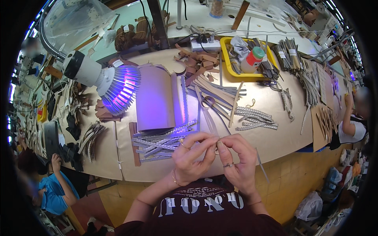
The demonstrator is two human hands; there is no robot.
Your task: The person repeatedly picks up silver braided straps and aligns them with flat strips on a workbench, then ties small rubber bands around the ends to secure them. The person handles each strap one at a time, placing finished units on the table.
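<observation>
Nearest is the person's dark red shirt [177, 224]; the forearms reach forward past it to the table's near edge. The left hand [193, 159] and the right hand [239, 159] meet in front of the chest, thumbs and index fingers pinched together tip to tip. Both pinches close on the lower part of a pale strip [211, 121], which runs from the fingertips up and away over the table [289, 129]; the fingers hide most of the gripped part. The strip's far part lies beside a small loop [208, 102] among other flat strips.

To the right of the right hand, a grey strip [261, 167] hangs over the table edge. Just beyond the left hand lies a pile of woven strips [157, 147]; farther right are braided strips [256, 118]. Behind the pile stands a curved brown sheet [155, 94], lit violet by a lamp [118, 88] at its left. Farther off are brown scraps [199, 61] and a yellow tray [250, 77] holding a green-capped bottle [252, 59].
</observation>
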